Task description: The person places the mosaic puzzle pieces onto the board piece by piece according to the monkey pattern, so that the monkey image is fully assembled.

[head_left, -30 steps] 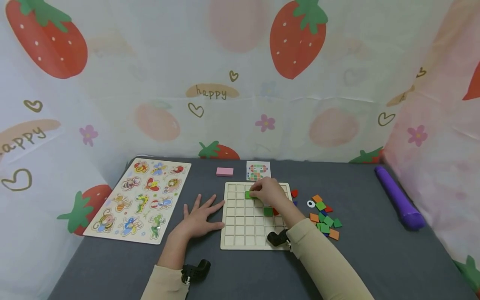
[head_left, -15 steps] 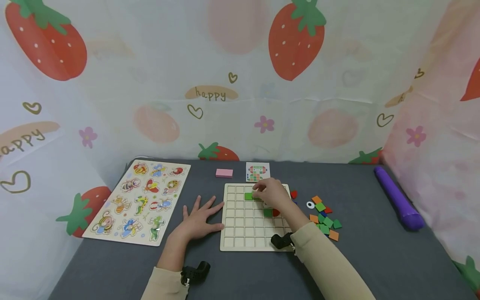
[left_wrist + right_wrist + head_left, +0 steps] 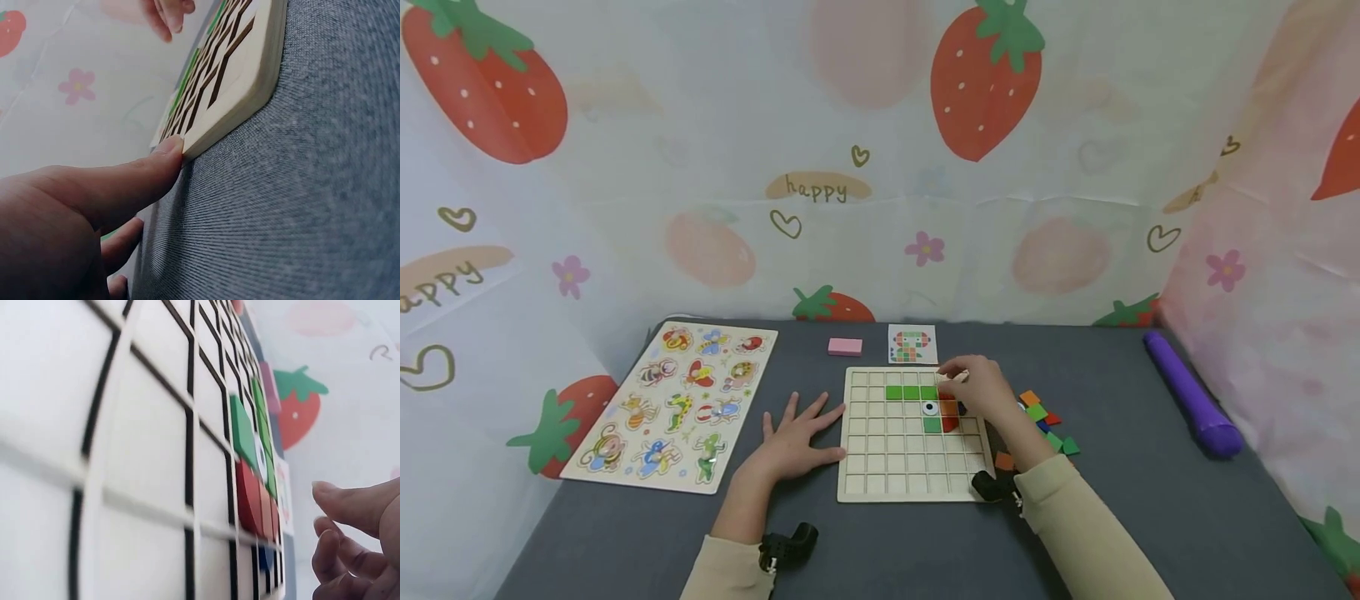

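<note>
A pale wooden grid board [image 3: 887, 486] lies on the grey cloth. My left hand [image 3: 793, 437] rests flat beside it with fingers spread, its thumb [image 3: 153, 169] touching the board's left edge. Over the upper right corner hovers my right hand [image 3: 987, 392]; in the right wrist view its thumb and loosely bent fingers stand apart, holding nothing. Inside the grid sit a row of bright green tiles [image 3: 911, 392], a white round eye piece [image 3: 930, 408], a darker green tile [image 3: 932, 425], red and orange pieces [image 3: 253, 500] and a blue piece [image 3: 267, 557].
Loose coloured tiles [image 3: 1036, 412] lie right of the board, partly behind my right arm. A pattern card [image 3: 912, 344] and a pink block [image 3: 845, 347] are behind it. An insect puzzle board [image 3: 651, 433] lies left, a purple cylinder [image 3: 1195, 396] far right.
My right hand has moved right from the green row to the board's upper right corner, uncovering the green tiles and the eye piece. The left hand has stayed at the left edge.
</note>
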Motion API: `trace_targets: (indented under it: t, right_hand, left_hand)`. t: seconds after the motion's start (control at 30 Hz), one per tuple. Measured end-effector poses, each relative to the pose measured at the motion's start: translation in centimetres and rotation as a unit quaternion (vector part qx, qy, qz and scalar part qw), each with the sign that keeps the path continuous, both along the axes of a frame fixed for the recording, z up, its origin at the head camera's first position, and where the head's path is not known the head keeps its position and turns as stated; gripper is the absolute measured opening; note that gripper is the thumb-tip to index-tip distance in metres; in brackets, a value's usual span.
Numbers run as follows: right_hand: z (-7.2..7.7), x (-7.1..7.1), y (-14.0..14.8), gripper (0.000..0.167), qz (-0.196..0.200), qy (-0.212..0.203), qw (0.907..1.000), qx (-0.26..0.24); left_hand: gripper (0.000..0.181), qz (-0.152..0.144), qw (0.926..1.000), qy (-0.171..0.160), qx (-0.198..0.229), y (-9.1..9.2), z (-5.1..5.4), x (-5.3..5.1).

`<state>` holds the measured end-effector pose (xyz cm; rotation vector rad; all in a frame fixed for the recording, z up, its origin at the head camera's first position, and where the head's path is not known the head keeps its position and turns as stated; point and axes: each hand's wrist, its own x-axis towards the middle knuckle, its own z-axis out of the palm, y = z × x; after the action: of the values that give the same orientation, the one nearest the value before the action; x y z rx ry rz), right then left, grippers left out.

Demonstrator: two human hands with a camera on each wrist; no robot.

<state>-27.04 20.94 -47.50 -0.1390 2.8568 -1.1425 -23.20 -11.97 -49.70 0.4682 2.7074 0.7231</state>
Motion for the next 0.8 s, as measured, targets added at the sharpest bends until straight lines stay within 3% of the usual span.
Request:
trace_targets:
  t: [0.2,0.57,0.8]
  right_hand:
    - [0.1,0.2,2.2,0.037,-0.013,0.014,0.9998,0.002]
    - [-0.8,0.6,5.3,0.035,-0.061,0.003,0.998,0.017]
    - [-1.2,0.6,6.2,0.034,-0.059,-0.014,0.9974,0.039]
  left_hand:
    - [0.076,-0.001,1.0,0.002,0.001,-0.1,0.0,0.1]
    - [0.076,-0.001,1.0,-0.001,0.003,0.0,0.0,0.0]
    - [0.076,-0.002,1.0,-0.001,0.002,0.0,0.0,0.0]
